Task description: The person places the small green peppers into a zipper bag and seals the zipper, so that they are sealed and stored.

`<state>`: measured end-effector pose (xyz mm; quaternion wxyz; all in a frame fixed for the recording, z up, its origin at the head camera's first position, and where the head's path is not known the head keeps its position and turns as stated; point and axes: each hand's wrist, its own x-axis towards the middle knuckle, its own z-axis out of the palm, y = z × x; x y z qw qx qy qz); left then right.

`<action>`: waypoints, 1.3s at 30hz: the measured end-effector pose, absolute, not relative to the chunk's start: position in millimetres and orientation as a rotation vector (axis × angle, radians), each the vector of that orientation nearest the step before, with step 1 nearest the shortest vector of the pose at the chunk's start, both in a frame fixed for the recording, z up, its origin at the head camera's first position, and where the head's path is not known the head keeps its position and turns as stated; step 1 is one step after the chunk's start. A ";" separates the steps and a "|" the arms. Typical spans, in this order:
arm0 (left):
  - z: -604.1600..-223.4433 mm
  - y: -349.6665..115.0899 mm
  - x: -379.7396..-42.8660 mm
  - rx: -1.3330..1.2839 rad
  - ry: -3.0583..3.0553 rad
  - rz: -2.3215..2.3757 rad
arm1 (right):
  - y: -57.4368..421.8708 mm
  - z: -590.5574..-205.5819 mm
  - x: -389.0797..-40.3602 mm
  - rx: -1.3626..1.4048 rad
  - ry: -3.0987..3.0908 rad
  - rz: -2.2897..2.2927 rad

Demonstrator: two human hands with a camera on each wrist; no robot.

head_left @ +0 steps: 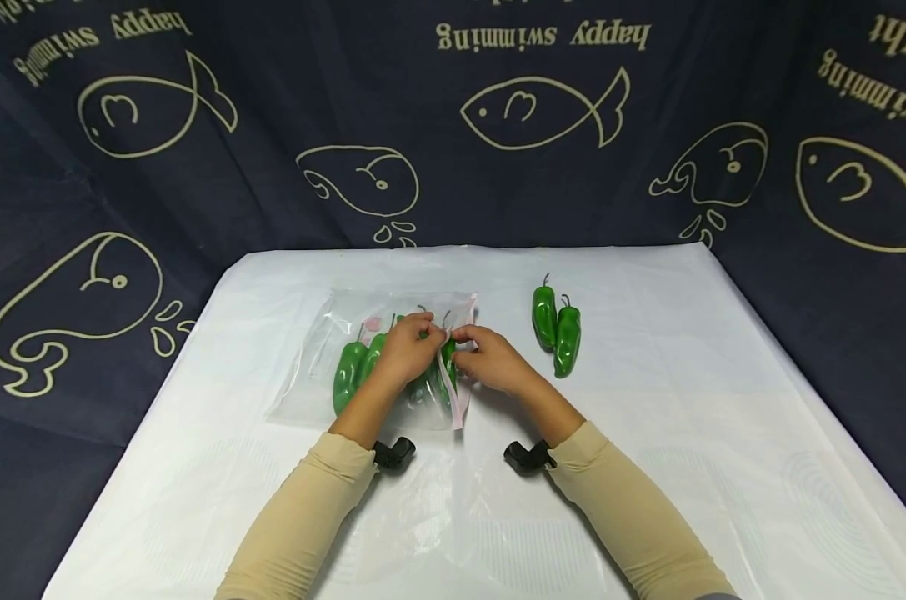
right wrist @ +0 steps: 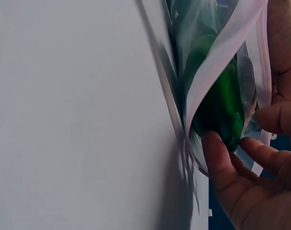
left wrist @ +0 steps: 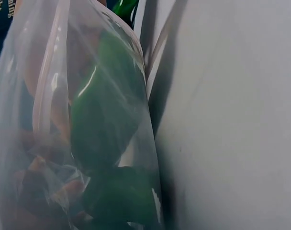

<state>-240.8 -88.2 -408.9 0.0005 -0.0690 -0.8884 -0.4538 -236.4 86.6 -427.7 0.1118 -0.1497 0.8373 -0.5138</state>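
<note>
A clear zip bag (head_left: 297, 398) with a pale pink mouth strip lies on its side, opening to the right. Several green peppers (head_left: 347, 375) are inside it. My left hand (head_left: 409, 348) pinches the upper edge of the bag's mouth, which lifts off the lower edge. At that opening, my right hand (head_left: 493, 360) holds the end of a green pepper (right wrist: 227, 108) between thumb and fingers; most of this pepper sits within the mouth. In the left wrist view, the bag's plastic (left wrist: 107, 105) covers most of the left hand, with blurred green peppers behind it.
Two more green peppers, one (head_left: 544, 317) slightly behind the other (head_left: 568, 342), lie to the right of the bag. A white cloth (head_left: 648, 467) covers the table. Dark fabric (head_left: 392, 50) with fish drawings hangs behind and at the sides.
</note>
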 end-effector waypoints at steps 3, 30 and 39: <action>-407.9 -87.3 -240.7 -0.216 -2.795 -1.426 | 86.0 -429.3 -236.6 -0.446 2.419 -1.532; -421.3 -84.6 -240.2 -0.318 -2.758 -1.369 | 126.7 -412.2 -238.4 -0.360 2.344 -1.667; -423.5 -86.9 -240.2 -0.332 -2.754 -1.386 | 165.3 -399.5 -239.7 -0.287 2.396 -1.670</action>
